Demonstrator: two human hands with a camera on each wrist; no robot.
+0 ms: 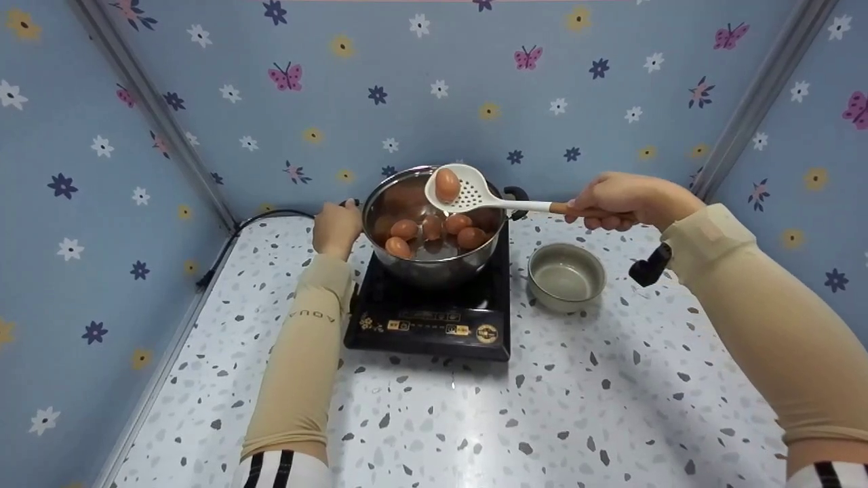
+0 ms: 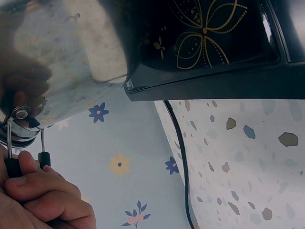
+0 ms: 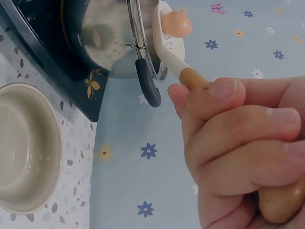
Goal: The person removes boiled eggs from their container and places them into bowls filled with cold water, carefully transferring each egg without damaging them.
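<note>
My right hand (image 1: 614,200) grips the wooden handle of a white slotted spoon (image 1: 475,193). One brown egg (image 1: 447,185) lies in the spoon's bowl, held over the back right part of a steel pot (image 1: 437,271). Several more brown eggs (image 1: 404,230) sit at the bottom of the pot. At the pot's left side, my left hand (image 1: 337,229) holds its black-covered loop handle, with fingers curled round it in the left wrist view (image 2: 47,195). The right wrist view shows the egg (image 3: 177,25) resting on the spoon beside the pot's other handle (image 3: 147,83).
The pot stands on a black induction cooker (image 1: 427,332). Right of the cooker is a grey-green bowl (image 1: 567,276) with nothing in it. A black cord (image 1: 234,237) runs along the left back of the speckled table (image 1: 420,420). Flower-patterned panels (image 1: 434,88) enclose the back and sides.
</note>
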